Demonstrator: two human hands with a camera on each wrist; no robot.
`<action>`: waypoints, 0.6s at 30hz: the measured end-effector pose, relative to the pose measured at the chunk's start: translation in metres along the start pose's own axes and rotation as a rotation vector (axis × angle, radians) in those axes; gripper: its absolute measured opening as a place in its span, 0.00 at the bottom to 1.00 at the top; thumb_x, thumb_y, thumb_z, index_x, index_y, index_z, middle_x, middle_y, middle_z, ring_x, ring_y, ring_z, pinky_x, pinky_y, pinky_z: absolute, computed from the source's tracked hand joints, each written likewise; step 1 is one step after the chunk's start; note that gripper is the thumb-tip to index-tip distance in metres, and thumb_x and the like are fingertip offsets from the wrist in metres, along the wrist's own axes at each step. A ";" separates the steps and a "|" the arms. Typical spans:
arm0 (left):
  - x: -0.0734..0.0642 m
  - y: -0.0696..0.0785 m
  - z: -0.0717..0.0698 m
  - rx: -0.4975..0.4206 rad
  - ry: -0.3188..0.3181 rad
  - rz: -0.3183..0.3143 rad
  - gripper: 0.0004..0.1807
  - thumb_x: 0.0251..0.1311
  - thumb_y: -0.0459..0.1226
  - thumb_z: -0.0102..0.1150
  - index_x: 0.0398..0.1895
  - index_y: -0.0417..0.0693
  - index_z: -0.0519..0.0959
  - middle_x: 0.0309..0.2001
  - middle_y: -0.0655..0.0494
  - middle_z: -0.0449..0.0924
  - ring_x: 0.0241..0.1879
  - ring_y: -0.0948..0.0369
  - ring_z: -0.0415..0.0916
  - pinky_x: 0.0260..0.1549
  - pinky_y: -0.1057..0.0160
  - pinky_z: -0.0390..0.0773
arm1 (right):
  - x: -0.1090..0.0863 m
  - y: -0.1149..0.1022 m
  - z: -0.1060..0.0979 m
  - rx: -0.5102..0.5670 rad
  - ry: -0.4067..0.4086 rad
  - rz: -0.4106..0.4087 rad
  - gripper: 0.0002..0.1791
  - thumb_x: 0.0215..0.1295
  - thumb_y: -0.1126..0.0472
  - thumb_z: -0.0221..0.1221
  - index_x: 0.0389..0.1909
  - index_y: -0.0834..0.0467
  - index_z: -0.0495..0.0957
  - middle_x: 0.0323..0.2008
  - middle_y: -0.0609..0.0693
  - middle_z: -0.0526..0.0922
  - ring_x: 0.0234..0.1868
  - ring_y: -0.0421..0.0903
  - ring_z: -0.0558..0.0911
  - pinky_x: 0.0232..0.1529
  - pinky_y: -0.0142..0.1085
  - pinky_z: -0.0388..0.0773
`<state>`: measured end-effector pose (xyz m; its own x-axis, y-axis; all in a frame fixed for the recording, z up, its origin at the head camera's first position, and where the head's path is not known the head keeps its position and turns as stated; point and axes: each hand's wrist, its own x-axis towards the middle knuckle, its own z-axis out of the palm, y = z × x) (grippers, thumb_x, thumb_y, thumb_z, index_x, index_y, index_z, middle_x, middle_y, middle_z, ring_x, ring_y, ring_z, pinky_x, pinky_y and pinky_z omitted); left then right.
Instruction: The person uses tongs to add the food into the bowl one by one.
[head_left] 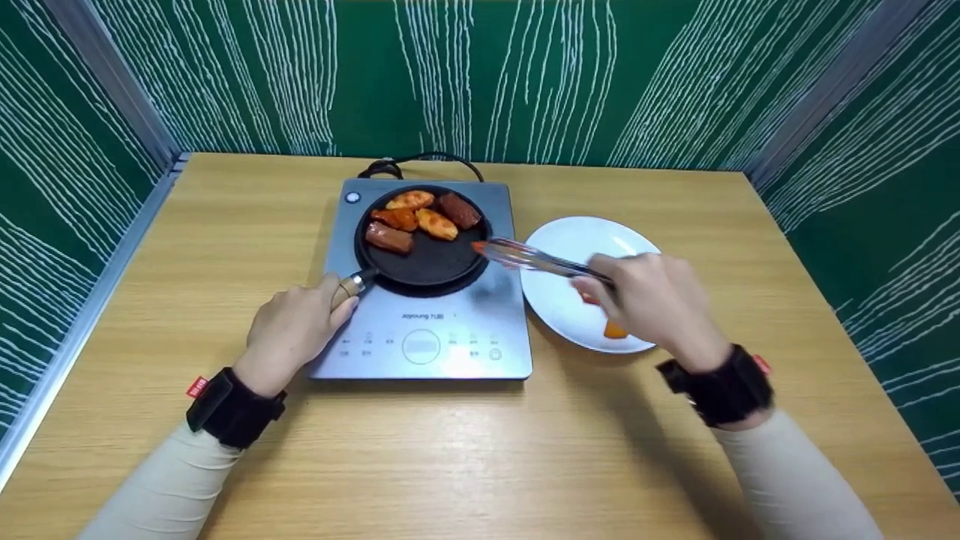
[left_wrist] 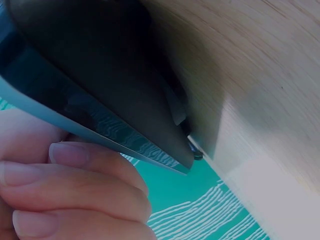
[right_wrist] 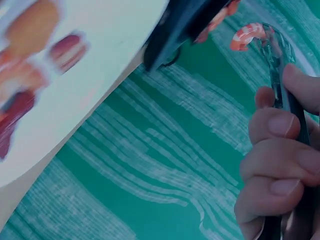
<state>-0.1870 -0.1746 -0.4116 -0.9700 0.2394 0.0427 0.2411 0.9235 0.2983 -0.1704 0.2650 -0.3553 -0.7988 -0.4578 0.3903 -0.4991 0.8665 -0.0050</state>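
A left hand (head_left: 292, 326) grips a pan (head_left: 442, 266) by its handle (head_left: 346, 291); at the pan's right edge, tongs (head_left: 536, 259) hold a shrimp (head_left: 478, 246).

The left hand's fingers are curled round the handle, its far end hidden in the grip. The black pan sits on a silver cooker (head_left: 480, 322) whose small panel markings are too faint to read; in it lie two brown sausage pieces, two yellow-orange pieces and a glazed orange-brown piece, mostly toward the far side. To the right, the white plate (head_left: 551, 240) holds red and orange food, partly covered by the right hand (head_left: 652, 296) and blurred in the right wrist view, so the count is unclear. The right hand's fingers are wrapped closely round the tongs, whose tips are motion-blurred in the head view.
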 end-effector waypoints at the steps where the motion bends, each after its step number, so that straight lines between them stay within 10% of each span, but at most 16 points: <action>1: 0.000 0.000 0.000 -0.002 0.001 0.000 0.19 0.78 0.50 0.58 0.41 0.42 0.73 0.26 0.42 0.73 0.24 0.44 0.77 0.19 0.48 0.71 | 0.005 -0.006 0.002 0.003 0.007 -0.005 0.21 0.75 0.43 0.63 0.25 0.50 0.74 0.15 0.42 0.66 0.14 0.43 0.64 0.16 0.39 0.56; 18: -0.001 -0.001 0.000 -0.002 0.003 -0.001 0.19 0.77 0.50 0.58 0.42 0.42 0.72 0.27 0.40 0.75 0.26 0.42 0.79 0.21 0.44 0.73 | 0.073 -0.079 0.032 0.009 -0.129 -0.024 0.24 0.78 0.39 0.58 0.32 0.54 0.84 0.16 0.46 0.70 0.18 0.49 0.74 0.21 0.49 0.73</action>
<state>-0.1859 -0.1755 -0.4120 -0.9703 0.2377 0.0450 0.2401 0.9233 0.2999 -0.1999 0.1570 -0.3561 -0.8226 -0.5010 0.2688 -0.5215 0.8533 -0.0055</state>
